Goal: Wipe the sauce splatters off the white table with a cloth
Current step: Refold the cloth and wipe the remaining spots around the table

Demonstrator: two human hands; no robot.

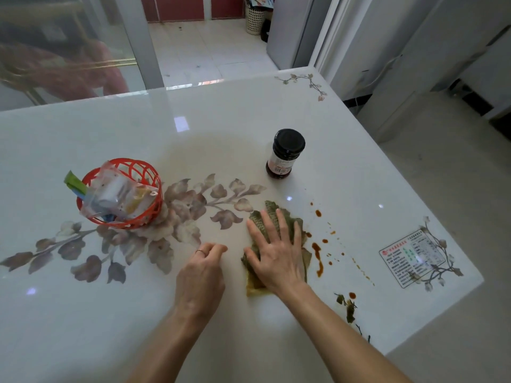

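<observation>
on the white desk [249, 128]: right hand [276, 252] flat on green cloth [290, 217].
fingers spread, pressing; sauce splatters [318, 255] just right of cloth. left hand [201, 275] loosely curled beside, holding nothing.

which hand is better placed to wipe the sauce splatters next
Right. The right hand presses flat on the green cloth, directly beside the sauce splatters. The left hand rests loosely curled on the white table, farther from them.
</observation>
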